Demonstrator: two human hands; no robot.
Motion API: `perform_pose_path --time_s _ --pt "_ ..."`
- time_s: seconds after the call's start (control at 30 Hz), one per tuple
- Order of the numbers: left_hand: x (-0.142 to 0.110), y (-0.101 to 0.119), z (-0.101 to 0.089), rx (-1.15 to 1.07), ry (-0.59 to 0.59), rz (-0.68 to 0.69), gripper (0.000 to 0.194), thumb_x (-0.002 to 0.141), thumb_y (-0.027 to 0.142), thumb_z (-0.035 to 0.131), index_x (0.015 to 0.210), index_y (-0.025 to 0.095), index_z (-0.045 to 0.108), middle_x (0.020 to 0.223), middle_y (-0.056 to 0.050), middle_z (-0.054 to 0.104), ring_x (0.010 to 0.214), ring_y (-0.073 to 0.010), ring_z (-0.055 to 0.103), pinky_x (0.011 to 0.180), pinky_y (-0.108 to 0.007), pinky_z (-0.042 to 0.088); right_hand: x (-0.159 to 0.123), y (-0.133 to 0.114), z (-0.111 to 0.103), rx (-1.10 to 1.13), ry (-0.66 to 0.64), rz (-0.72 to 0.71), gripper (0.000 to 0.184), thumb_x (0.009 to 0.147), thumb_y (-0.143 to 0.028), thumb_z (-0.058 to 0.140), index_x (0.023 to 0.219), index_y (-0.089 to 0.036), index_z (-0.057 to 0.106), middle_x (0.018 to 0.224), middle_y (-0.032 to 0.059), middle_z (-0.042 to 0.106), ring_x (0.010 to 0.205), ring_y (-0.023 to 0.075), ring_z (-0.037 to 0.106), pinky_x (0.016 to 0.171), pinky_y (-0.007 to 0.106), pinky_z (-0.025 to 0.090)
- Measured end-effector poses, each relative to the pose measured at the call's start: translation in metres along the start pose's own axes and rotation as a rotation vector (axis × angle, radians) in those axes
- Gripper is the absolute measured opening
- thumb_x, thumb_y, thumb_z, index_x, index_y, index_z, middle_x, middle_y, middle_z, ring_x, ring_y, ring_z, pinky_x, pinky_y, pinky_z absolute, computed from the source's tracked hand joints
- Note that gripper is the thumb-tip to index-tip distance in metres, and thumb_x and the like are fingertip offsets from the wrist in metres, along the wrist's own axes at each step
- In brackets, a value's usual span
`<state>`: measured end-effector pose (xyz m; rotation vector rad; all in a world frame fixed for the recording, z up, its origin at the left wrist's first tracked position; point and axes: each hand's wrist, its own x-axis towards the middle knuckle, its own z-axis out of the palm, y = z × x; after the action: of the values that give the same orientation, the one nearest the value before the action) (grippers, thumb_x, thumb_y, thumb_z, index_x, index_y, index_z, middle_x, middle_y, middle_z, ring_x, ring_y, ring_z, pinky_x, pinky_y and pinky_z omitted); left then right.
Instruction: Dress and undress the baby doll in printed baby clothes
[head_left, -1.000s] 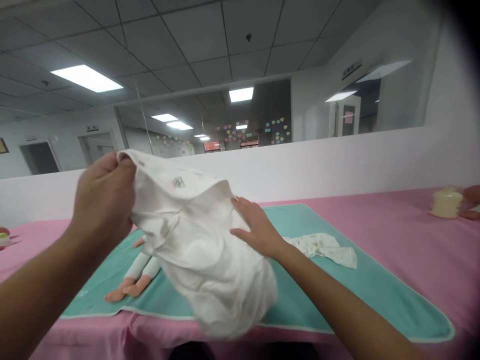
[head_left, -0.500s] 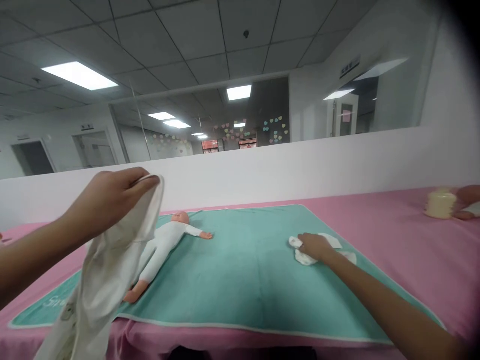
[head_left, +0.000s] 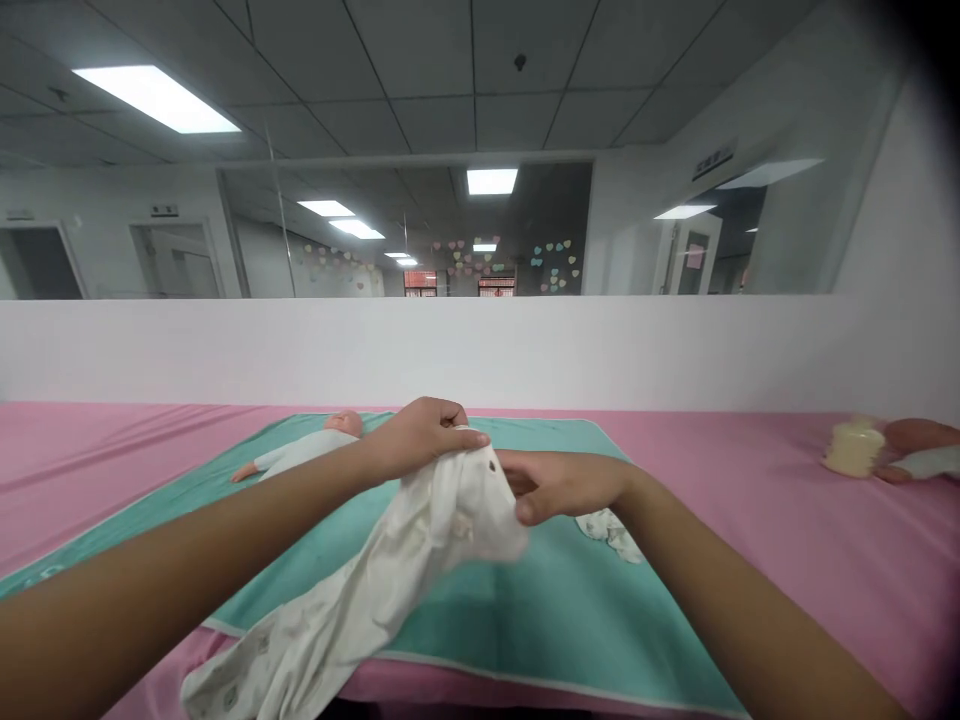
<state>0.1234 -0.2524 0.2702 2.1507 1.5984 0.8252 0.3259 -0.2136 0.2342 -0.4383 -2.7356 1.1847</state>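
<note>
My left hand [head_left: 424, 435] pinches the upper edge of a white printed piece of baby clothing [head_left: 360, 600], which hangs down over the near edge of the green mat [head_left: 540, 620]. Beside its raised end is my right hand [head_left: 570, 482], thumb and fingers apart, with the fingertips partly hidden at the cloth; whether they touch it I cannot tell. A small crumpled white printed cloth [head_left: 613, 533] lies on the mat beyond my right wrist. Past my left forearm a baby doll [head_left: 311, 450] in white lies on the mat, its lower part hidden by the arm.
A pink cover [head_left: 795, 540] spreads under and around the mat. At the far right stand a cream-coloured container [head_left: 853, 447] and part of another doll [head_left: 919, 450]. Behind the table runs a low white wall [head_left: 525, 350] with glass panes above it.
My left hand has carried the clothing rightward to the middle. My right hand has let go of the small white cloth on the mat and come over to the clothing. The view has shifted.
</note>
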Motion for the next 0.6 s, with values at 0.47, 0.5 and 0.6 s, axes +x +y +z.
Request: perform_pose_path --time_s 0.47,0.5,0.6 --pt "-0.1 -0.058 0.091 -0.375 -0.134 -0.326 0.041 0.059 0.025 0.064 0.101 0.024 0.06 0.093 -0.001 0.064 0.083 -0.0205 0.055 0.074 -0.029 0.043 0.058 -0.034 0.006 0.581 0.655 0.033 0.031 0.078 -0.046 0.056 0.085 -0.016 0.061 0.085 0.0051 0.063 0.074 0.0166 0.059 0.063 0.025 0.045" --pt "-0.1 -0.067 0.108 -0.409 -0.147 -0.309 0.038 0.062 0.025 0.061 0.1 0.023 0.061 0.092 -0.001 0.065 0.083 -0.0206 0.056 0.075 -0.03 0.042 0.062 -0.034 0.004 0.642 0.669 0.011 0.03 0.078 -0.044 0.057 0.085 -0.016 0.061 0.085 0.0058 0.063 0.074 0.0168 0.059 0.063 0.025 0.046" --pt "-0.095 -0.098 0.145 -0.564 -0.194 -0.279 0.018 0.067 0.025 0.058 0.084 0.021 0.061 0.076 -0.001 0.062 0.075 -0.019 0.055 0.069 -0.028 0.04 0.068 -0.033 -0.007 0.788 0.804 -0.078 0.027 0.077 -0.04 0.059 0.088 -0.016 0.061 0.083 0.0065 0.064 0.075 0.0168 0.06 0.066 0.025 0.047"
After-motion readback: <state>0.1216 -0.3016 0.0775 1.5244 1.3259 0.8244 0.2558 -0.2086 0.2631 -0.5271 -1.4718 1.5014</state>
